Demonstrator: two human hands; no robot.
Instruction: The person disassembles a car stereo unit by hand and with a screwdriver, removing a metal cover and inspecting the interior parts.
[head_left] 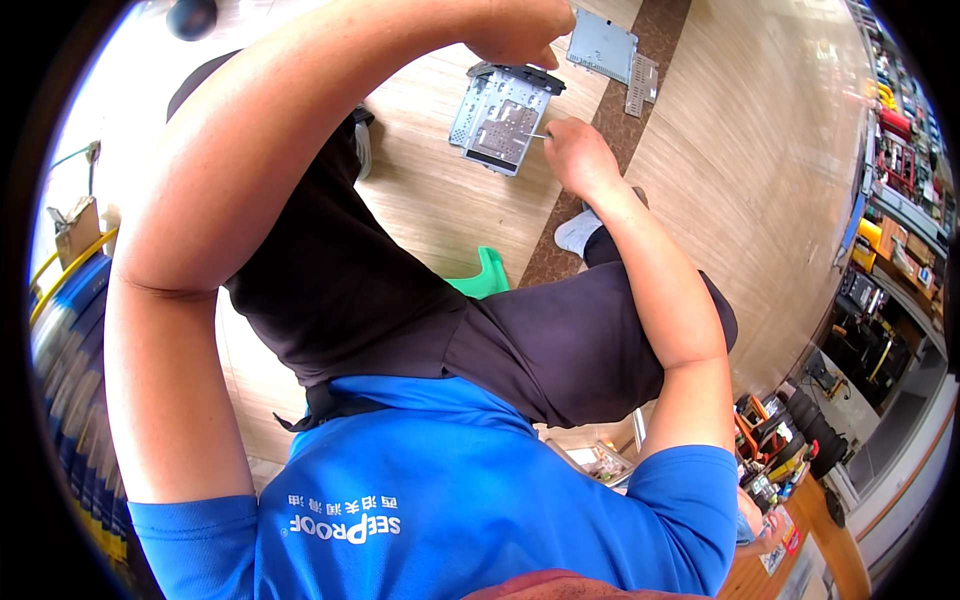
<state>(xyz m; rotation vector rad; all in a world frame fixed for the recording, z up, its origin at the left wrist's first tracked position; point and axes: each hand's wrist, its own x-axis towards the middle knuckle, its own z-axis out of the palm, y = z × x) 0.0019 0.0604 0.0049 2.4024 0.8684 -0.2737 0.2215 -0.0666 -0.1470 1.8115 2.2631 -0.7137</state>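
Note:
A boxy metal chassis (485, 110) with a perforated plate and a black trim along its far edge rests on the floor in front of me, tilted slightly. My right hand (580, 155) is closed beside its right side, holding a thin-shafted screwdriver (537, 136) whose tip points at the chassis; its handle is hidden in my fist. My left hand (520, 30) is at the top of the view, fingers curled, with a fingertip close to the black trim. What it grips, if anything, is hidden. Just right of it lie a flat grey metal panel (602, 45) and a slotted metal bracket (642, 85).
A green plastic piece (487, 275), perhaps a low stool, shows between my legs. Wooden-look floor with a brown marbled strip (560, 240) surrounds the chassis. Shelves packed with tools (900, 170) line the right. Another person's hand (772, 533) is near the table at lower right.

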